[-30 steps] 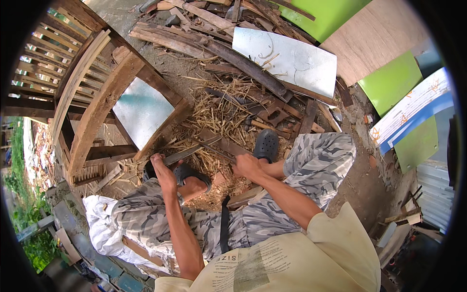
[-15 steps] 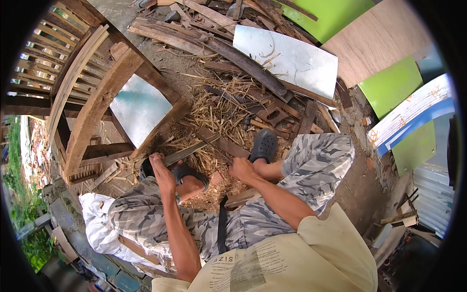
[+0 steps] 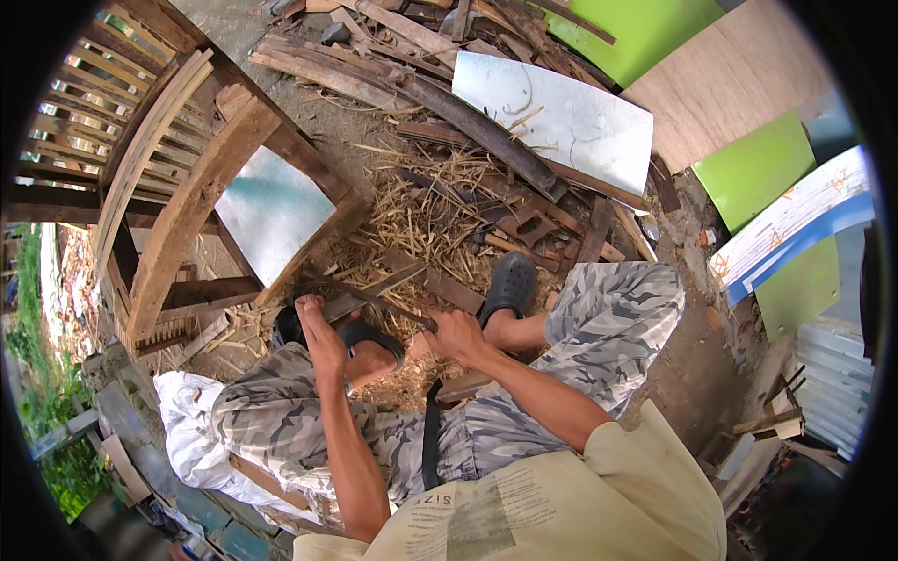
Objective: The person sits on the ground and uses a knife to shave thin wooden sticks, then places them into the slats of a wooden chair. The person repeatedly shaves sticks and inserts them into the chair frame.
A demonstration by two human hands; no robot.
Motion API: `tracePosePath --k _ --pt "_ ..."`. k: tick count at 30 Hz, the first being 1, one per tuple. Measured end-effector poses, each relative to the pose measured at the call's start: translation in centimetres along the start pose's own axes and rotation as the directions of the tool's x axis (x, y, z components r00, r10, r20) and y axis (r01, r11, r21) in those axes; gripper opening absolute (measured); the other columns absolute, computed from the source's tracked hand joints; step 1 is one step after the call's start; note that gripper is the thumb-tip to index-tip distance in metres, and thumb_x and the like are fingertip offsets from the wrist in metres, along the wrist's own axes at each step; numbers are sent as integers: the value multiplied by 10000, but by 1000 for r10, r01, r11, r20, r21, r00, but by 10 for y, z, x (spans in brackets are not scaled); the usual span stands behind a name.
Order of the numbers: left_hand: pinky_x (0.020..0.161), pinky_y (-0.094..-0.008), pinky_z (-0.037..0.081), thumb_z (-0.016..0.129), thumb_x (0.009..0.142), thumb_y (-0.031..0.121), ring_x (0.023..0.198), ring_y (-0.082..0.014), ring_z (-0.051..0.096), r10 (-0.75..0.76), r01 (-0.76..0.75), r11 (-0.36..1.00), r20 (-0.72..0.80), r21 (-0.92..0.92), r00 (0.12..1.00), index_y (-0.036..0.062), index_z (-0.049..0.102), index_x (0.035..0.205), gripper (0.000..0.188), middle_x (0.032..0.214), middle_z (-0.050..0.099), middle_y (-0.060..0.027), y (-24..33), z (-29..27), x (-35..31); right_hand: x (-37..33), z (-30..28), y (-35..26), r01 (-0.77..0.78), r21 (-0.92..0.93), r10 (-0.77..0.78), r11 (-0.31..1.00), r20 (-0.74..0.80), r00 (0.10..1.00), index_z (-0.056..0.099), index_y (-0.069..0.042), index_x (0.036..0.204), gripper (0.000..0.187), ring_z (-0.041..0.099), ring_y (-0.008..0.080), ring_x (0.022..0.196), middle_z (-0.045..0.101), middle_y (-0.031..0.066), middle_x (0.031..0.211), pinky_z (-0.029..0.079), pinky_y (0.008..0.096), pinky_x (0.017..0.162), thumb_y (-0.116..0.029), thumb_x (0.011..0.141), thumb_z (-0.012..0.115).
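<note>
Low in front of my body, my left hand (image 3: 322,341) is closed around the near end of a flat wooden strip (image 3: 379,292), which points away to the right. My right hand (image 3: 454,337) grips a long, thin, dark blade (image 3: 369,297) that looks like a bolo knife; its handle is hidden in the fist. The blade slants up and left and crosses over the strip; whether they touch, I cannot tell. Pale shavings (image 3: 412,224) lie heaped beyond my hands. Among them is a handsaw (image 3: 526,224) with a wooden grip.
My feet in dark clogs (image 3: 511,285) flank the work. A slatted wooden frame (image 3: 192,215) stands at the left, holding a pale panel (image 3: 273,213). Scrap timber (image 3: 477,122) and a whitish sheet (image 3: 557,122) lie ahead. Green boards (image 3: 756,173) and plywood (image 3: 730,75) are at the right.
The blade has swung from near my right fist to lie across the strip, pointing left. My right hand has shifted slightly down; the left hand still grips the strip.
</note>
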State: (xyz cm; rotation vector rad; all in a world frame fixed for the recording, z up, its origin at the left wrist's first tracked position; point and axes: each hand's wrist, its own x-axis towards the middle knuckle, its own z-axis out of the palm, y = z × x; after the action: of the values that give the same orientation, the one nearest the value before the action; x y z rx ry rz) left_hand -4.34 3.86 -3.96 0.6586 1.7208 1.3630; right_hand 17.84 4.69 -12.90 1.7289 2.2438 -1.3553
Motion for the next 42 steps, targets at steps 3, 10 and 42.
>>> tracePosePath --k 3,10,42 --pt "745 -389 603 256 1074 312 958 -212 507 26 -27 1000 28 14 999 71 426 1097 296 1056 391 -76 4 4 1 21 15 46 -197 17 195 980 83 977 697 12 938 318 672 467 773 674 283 778 549 520 723 -284 831 655" --pt "746 -382 599 254 1077 306 957 -213 506 16 -17 1000 40 18 999 56 425 1091 304 1055 389 -83 1 3 1 5 3 11 -37 80 33 996 56 998 705 8 965 332 671 474 830 668 309 834 546 530 759 -283 812 660" --pt "770 -393 605 286 1071 400 983 -238 540 -60 61 998 -73 11 995 34 456 1172 416 1100 432 -120 -2 -20 6 38 31 105 -412 -32 407 911 231 884 733 18 866 278 706 379 812 707 252 887 574 438 707 -252 807 709"
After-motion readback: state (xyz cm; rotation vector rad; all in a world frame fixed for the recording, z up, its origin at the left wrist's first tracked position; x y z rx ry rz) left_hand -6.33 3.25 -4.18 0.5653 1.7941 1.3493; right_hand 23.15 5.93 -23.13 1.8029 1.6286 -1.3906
